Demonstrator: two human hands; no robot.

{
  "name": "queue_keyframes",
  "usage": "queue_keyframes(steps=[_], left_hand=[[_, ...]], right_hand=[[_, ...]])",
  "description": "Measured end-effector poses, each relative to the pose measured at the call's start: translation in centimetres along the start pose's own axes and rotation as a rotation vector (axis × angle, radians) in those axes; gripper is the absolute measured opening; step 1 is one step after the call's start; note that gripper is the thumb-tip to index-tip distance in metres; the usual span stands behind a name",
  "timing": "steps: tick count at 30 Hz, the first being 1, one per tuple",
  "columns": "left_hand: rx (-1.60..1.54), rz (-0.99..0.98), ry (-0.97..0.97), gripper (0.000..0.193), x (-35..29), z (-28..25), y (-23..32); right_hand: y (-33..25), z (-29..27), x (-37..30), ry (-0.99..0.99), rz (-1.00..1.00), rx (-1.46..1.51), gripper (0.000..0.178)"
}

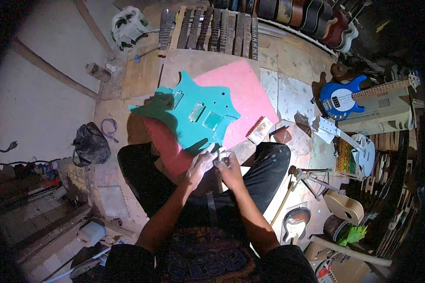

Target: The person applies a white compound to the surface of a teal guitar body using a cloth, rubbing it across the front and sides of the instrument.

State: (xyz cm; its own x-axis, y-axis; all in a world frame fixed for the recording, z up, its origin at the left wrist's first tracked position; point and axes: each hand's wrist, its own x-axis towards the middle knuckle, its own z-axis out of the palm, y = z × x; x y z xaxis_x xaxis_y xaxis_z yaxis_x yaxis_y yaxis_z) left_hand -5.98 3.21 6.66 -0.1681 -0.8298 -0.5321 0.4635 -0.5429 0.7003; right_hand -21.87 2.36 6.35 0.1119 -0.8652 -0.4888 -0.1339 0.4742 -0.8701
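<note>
The teal, glossy, horned guitar body [184,114] lies on a pink flat sheet [250,94]. Good handling would likely mean steadying it there and keeping dust and fingernails off its finish. The dust-whitened left hand [201,167] and curled right hand [228,170] meet by its near edge; whether either grips anything, I cannot tell. Shadow darkens the body's left end.

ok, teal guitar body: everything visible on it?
Teal guitar body: solid colour, smooth, painted-looking; material underneath can't be told. Two pointed horns, toward the left and the top. Three roughly rectangular recesses along the middle, a few small dark holes toward the right edge. No neck or strings fitted. Lies flat on a pink sheet, its left part shadowed. Both hands are at its near edge; contact unclear.
</note>
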Motion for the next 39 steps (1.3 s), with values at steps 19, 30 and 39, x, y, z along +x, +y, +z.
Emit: queue_keyframes(steps=[19,30,39], left_hand=[[1.794,0.544,0.74,0.105,12.4,-3.0,9.5],[1.734,0.714,0.673,0.103,15.0,-7.1,7.7],[1.464,0.673,0.626,0.099,14.2,-7.1,8.3]], right_hand=[[1.2,-1.4,3.5,-0.032,-0.415,-0.453,0.058],[1.8,0.5,3.5,-0.12,-0.43,-0.409,0.067],[3.1,0.2,4.1,-0.138,-0.395,-0.343,0.067]])
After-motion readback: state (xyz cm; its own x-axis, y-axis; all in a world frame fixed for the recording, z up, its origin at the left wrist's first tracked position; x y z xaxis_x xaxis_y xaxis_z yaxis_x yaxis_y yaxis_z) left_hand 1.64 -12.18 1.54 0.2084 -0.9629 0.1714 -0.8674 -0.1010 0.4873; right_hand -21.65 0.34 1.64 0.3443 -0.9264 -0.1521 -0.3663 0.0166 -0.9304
